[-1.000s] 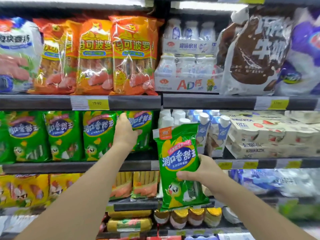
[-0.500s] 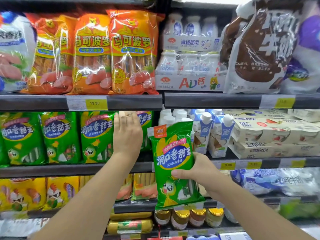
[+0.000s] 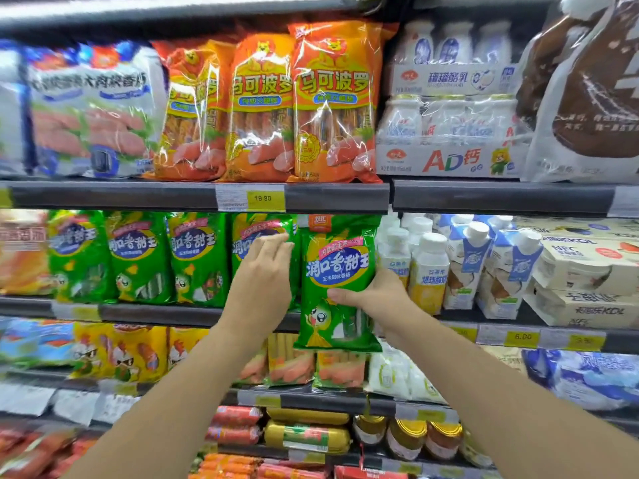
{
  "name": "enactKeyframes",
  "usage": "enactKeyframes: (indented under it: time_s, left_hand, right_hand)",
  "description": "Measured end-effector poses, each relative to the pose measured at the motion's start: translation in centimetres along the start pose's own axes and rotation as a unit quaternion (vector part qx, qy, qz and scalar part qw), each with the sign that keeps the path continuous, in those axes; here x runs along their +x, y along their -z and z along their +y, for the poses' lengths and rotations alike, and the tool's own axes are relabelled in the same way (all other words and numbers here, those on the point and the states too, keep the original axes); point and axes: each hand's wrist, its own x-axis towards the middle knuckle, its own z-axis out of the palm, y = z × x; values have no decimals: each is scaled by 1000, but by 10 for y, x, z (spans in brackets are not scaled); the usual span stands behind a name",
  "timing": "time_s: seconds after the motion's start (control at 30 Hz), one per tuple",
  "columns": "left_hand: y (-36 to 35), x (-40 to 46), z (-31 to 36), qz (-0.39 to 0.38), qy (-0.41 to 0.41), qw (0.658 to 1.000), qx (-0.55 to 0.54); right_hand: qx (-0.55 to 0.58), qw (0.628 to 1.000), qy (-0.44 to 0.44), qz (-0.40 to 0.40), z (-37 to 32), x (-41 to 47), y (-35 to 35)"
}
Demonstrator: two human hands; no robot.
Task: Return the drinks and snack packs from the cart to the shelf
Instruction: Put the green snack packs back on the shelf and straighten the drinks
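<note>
on the far left of the top shelf stands a white and blue plastic pack of pink sausages (image 3: 93, 112), and next to it a row of orange plastic sausage packs (image 3: 269, 108). under them the dark grey shelf edge (image 3: 138, 197) carries a yellow price tag reading 19.90 (image 3: 264, 198). on the middle shelf a row of green plastic sausage packs with blue oval labels (image 3: 138, 257) stands upright. the person's left hand (image 3: 262, 285) lies flat against the rightmost pack of that row, fingers straight and close together, pressing it back. just to the right, the right hand (image 3: 371, 295) holds one more green sausage pack with a cartoon corn figure (image 3: 337, 281), thumb across the front and fingers curled behind it; the pack is upright, its top at the middle shelf's opening and its bottom hanging below that shelf's edge, beside the row. further right are white plastic drink bottles (image 3: 427, 267), blue and white cartons with white caps (image 3: 473, 261) and cream cardboard multipacks (image 3: 584, 271). on the top shelf at right sit shrink-wrapped white milk bottles marked ad (image 3: 449, 133) and a brown and white bag (image 3: 587, 91).
</note>
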Motion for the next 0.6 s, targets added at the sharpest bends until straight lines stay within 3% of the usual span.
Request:
enactKeyframes:
  time_s: [0.13, 0.37, 0.5, 0.6]
  left_hand:
    - [5, -12, 2, -21, -11, 999, -34]
    - [-6, -25, 16, -156, -17, 988, 9]
    - [-18, -24, 22, -158, -9, 987, 20]
    - [-25, -20, 26, -161, 20, 987, 10]
  right_hand:
    - [38, 999, 2, 9, -14, 28, -19]
    - [0, 999, -17, 43, -21, 63, -26]
    - [-40, 999, 0, 26, -20, 66, -22]
    - [-130, 991, -1, 41, -23, 67, -21]
